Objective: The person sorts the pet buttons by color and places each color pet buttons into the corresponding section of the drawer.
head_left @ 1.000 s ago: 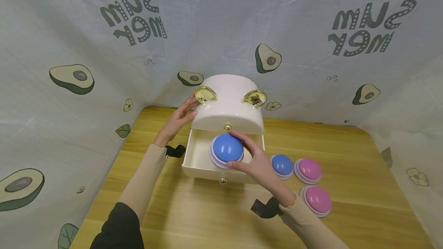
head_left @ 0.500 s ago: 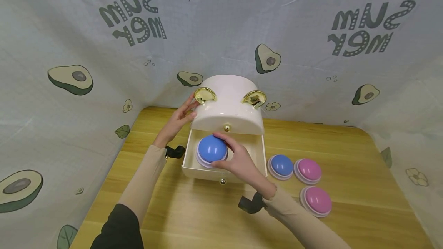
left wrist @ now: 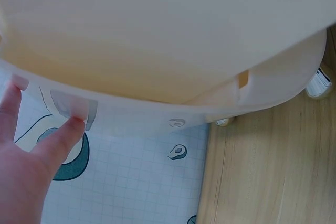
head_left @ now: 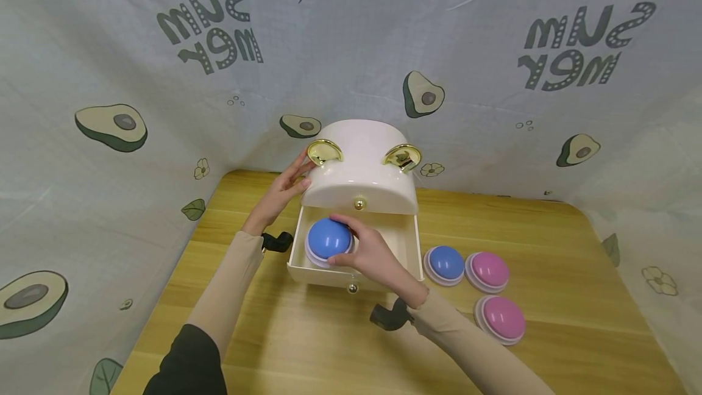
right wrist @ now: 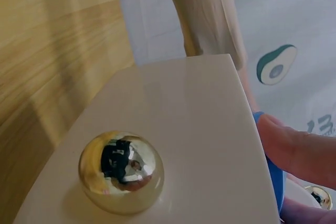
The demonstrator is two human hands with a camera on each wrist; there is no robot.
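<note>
- Blue button [head_left: 329,238]: sat within the right hand's [head_left: 370,252] grasp, in the extended drawer [head_left: 393,233].
- Right hand: pinched the blue button between thumb and fingers.
- Left hand [head_left: 278,194]: fingers spread, touching the side of the white box [head_left: 359,166].
- Second blue button [head_left: 446,262]: right of the right hand, on the table [head_left: 307,340]; upper pink button [head_left: 490,269] and lower pink button [head_left: 500,317] lay farther right.

Soft shadows — glints on blue dome [head_left: 329,239]
</note>
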